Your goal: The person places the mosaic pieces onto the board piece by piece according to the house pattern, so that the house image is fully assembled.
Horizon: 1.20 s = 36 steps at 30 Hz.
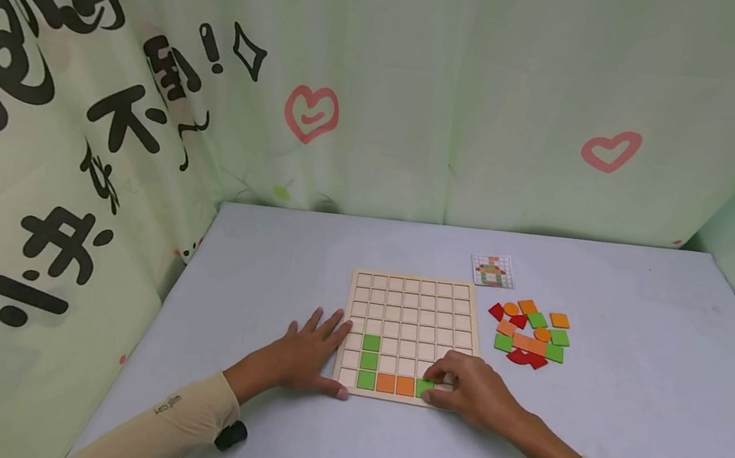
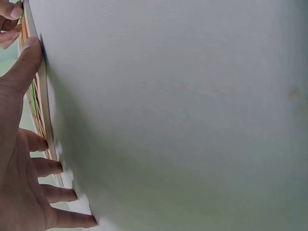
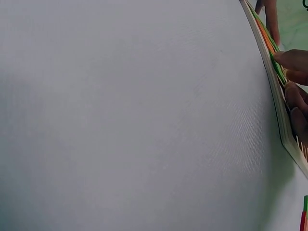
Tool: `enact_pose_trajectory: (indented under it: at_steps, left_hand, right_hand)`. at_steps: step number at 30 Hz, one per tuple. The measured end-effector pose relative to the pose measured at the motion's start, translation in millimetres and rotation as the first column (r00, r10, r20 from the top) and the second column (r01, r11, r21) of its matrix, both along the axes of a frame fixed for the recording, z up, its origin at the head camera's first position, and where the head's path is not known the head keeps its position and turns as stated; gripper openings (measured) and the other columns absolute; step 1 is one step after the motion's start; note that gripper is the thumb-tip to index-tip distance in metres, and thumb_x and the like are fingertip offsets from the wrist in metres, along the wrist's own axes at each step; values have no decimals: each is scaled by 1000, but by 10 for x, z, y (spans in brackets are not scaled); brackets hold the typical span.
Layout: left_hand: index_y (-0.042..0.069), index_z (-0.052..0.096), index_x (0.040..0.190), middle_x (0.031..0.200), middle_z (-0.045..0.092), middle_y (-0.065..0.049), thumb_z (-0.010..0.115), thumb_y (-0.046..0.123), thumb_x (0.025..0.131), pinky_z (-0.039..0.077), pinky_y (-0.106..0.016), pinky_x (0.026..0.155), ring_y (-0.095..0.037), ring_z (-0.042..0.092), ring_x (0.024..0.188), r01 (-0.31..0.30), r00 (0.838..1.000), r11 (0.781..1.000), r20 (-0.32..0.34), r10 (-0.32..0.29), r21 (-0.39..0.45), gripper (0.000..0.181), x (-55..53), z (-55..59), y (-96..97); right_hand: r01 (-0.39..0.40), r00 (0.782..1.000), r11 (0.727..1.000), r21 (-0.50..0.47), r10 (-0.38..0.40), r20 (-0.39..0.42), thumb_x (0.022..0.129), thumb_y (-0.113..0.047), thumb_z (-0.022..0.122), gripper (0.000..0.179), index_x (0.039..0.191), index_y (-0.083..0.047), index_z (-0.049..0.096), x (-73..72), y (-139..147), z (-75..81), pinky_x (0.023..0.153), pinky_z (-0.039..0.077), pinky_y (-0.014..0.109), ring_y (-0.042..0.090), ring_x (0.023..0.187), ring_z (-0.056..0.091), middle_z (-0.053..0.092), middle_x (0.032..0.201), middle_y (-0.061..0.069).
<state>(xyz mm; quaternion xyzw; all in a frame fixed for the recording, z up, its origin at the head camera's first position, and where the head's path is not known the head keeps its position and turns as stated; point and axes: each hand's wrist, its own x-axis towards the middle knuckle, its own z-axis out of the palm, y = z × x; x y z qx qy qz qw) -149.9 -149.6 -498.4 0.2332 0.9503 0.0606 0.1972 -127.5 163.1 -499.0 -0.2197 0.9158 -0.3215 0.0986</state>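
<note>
A wooden grid board (image 1: pixel 407 315) lies flat on the table. Three green squares (image 1: pixel 369 360) form a column near its left side, and two orange squares (image 1: pixel 396 384) continue the bottom row. At the right end of that row, my right hand (image 1: pixel 479 392) pinches a green square tile (image 1: pixel 423 387) with thumb and fingers, low over the grid. My left hand (image 1: pixel 298 358) rests with spread fingers along the board's left edge, thumb at the lower left corner. In the left wrist view, the left thumb (image 2: pixel 26 65) lies against the board's side.
Loose red, orange and green pieces (image 1: pixel 539 348) are scattered to the right of the board. Behind them lies a small pattern card (image 1: pixel 493 270) with a coloured figure on a grid. The white table (image 1: pixel 647 349) meets a pale printed curtain (image 1: pixel 462 99) at the back.
</note>
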Motion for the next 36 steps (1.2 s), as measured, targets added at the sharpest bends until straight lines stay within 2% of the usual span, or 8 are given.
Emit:
enact_pose_trajectory:
  at_steps: [5,9,15,18,22,26,31,36]
  left_hand:
    - [15,19,162,169,13,-11,62,80,77,29,-71,111,-45,14,153,1,1000,1000,-4,-1,4,115,6,3,-8]
    - [15,19,162,169,14,-11,62,80,77,29,-71,110,-45,14,153,1,1000,1000,-5,-1,10,115,10,6,-10]
    - [16,18,162,169,13,-10,62,80,77,28,-71,111,-45,14,153,3,1000,1000,-8,-3,1,115,-3,-11,-12]
    - [16,18,162,170,12,-10,62,81,77,28,-71,111,-45,13,153,3,1000,1000,-4,-3,5,116,-9,-23,-15]
    - [16,18,162,170,12,-11,62,81,77,28,-71,110,-46,13,153,3,1000,1000,-1,-3,10,116,-11,-26,-18]
    - [16,17,162,170,12,-10,62,81,77,28,-71,110,-46,13,153,5,1000,1000,-2,-5,2,115,-10,-20,-19]
    - [16,17,162,170,12,-10,61,81,77,28,-71,111,-45,13,153,4,1000,1000,0,-4,-3,116,-7,-16,-18]
    - [16,17,162,170,12,-10,62,81,77,28,-71,111,-45,13,153,1,1000,1000,1,-1,-3,116,-3,0,-11]
  right_hand:
    - [-9,1000,1000,-11,9,-2,80,-26,85,27,103,-16,76,-15,26,4,69,47,21,9,82,56,64,88,-12]
    - [20,1000,1000,-13,-20,-24,82,-28,84,27,105,-17,75,-45,98,9,67,49,20,9,84,55,67,93,-10]
    - [97,994,995,-23,-98,-45,88,-26,79,22,107,-16,74,-148,324,51,58,45,20,9,68,52,66,91,-9]
    - [155,984,988,-9,-155,-91,89,-24,78,21,107,-14,75,-220,469,41,58,45,21,10,68,51,67,91,-7]
    - [246,959,969,31,-239,-155,88,-21,77,21,105,-8,74,-308,639,20,63,49,25,17,75,58,72,91,1]
    - [323,937,945,59,-310,-162,87,-21,79,28,108,-3,73,-371,764,-14,68,50,31,25,87,63,74,96,9]
    - [365,923,929,67,-351,-159,84,-23,81,37,111,1,72,-402,818,-54,67,46,33,27,91,59,72,99,13]
    - [387,911,918,80,-369,-183,83,-24,83,39,110,2,73,-411,801,-87,68,48,34,29,93,58,67,99,15]
